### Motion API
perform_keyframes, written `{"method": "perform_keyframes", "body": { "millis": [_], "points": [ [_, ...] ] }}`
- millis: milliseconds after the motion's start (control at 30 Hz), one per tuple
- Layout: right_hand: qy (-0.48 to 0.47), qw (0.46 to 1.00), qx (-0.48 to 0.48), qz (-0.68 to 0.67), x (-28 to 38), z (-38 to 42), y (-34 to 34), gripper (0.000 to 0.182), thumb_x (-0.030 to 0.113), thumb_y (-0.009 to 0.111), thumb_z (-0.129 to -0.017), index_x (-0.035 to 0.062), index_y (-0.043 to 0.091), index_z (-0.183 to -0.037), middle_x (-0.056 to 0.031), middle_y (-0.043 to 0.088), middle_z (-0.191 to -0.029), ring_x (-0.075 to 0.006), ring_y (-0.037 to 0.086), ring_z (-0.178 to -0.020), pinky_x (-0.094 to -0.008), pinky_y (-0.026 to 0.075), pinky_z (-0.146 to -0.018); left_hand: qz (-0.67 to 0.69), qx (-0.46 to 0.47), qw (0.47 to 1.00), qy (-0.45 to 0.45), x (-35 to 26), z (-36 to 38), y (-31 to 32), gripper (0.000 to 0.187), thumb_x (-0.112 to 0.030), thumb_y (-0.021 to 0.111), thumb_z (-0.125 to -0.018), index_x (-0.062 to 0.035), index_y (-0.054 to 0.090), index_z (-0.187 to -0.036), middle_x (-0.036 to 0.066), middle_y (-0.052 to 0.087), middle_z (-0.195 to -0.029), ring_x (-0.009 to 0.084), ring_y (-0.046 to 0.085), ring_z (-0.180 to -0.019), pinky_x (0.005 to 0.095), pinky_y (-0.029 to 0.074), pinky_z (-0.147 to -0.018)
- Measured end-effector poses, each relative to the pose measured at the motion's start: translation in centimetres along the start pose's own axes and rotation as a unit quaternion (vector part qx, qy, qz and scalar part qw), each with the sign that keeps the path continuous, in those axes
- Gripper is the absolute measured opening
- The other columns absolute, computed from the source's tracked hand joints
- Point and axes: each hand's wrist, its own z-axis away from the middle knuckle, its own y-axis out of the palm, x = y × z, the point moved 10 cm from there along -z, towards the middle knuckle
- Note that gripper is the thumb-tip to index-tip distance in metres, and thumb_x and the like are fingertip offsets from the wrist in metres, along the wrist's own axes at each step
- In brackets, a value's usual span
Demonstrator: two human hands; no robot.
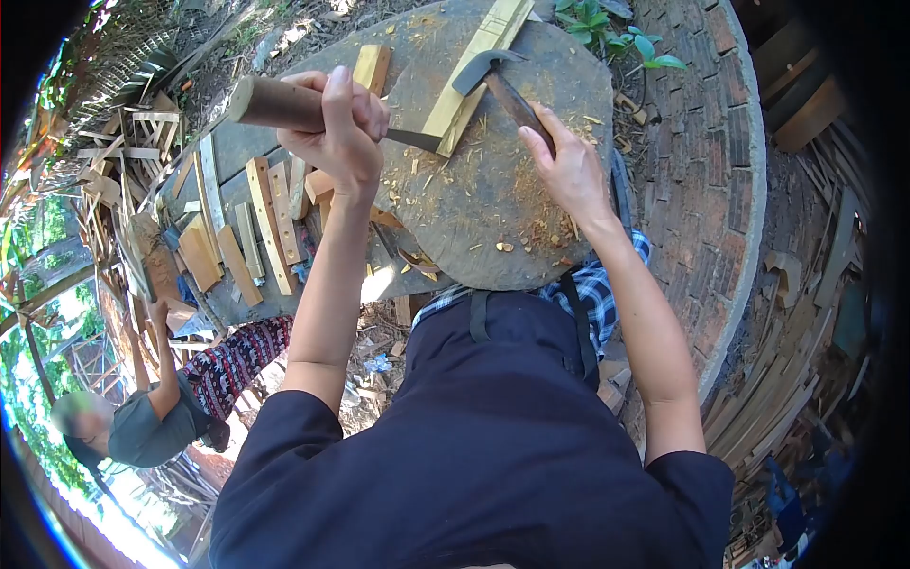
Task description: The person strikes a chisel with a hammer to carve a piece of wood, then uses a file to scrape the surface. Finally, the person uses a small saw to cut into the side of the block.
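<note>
Wood strip [495, 33] found on counter [455, 223], far side; long axis set obliquely, near end pointed twd. wearer, other end directed away & slightly R. Chisel [284, 104] gripped in L hand [338, 133], fingers wrapped round handle; tool held crosswise, butt L, blade tip R, at strip's near end. Hammer [513, 101] gripped in R hand [572, 175], fingers curled round shaft; head seen over strip, touching or apart not determinable. Step judged: strip being trimmed w/ chisel, chips [505, 247] being scattered nr. Next move judged to req. blade seated squarely & strip steadied, neither hand being free for latter.
</note>
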Motion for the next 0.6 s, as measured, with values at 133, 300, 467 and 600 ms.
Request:
{"method": "perform_keyframes", "body": {
  "millis": [133,300,467,600],
  "points": [
    [-0.006,1.0,0.0,-0.002,0.4,0.0,0.0,0.043,0.038,0.057,-0.096,0.0177,0.057,-0.134,-0.021,0.071,-0.101,-0.0431,0.067,-0.093,-0.0494,0.053,-0.081,-0.006,0.001,1.0,-0.004,-0.1,0.1,0.3,0.012,-0.003,0.055,-0.089,-0.0056,0.044,-0.085,0.004,0.043,-0.055,0.0099,0.038,-0.037,0.0257,0.032,-0.034],
    [-0.002,1.0,0.0,-0.01,0.3,0.1,0.1,0.043,0.038,0.057,-0.096,0.0184,0.057,-0.134,-0.0213,0.071,-0.1,-0.0434,0.067,-0.093,-0.0495,0.053,-0.081,-0.015,0.009,1.0,0.009,-0.2,0.6,0.7,0.012,-0.003,0.054,-0.09,-0.0054,0.043,-0.088,0.003,0.043,-0.055,0.009,0.038,-0.038,0.0253,0.032,-0.034],
    [0.008,1.0,0.002,-0.008,0.2,0.3,0.2,0.042,0.038,0.058,-0.096,0.0171,0.058,-0.132,-0.023,0.07,-0.102,-0.0444,0.066,-0.095,-0.0498,0.053,-0.08,-0.056,0.058,0.996,0.045,-1.0,2.3,2.0,0.017,-0.002,0.055,-0.09,-0.006,0.039,-0.092,0.003,0.044,-0.056,0.0077,0.04,-0.04,0.0254,0.035,-0.034],
    [-0.025,0.998,-0.029,-0.04,0.7,0.1,-0.3,0.041,0.038,0.058,-0.096,0.0166,0.059,-0.131,-0.0216,0.071,-0.093,-0.0415,0.069,-0.086,-0.0465,0.054,-0.077,-0.062,0.071,0.994,0.052,-1.2,3.2,2.5,0.018,0.0,0.055,-0.09,-0.0052,0.039,-0.093,0.003,0.044,-0.058,0.0079,0.041,-0.041,0.0255,0.035,-0.034]
  ]
}}
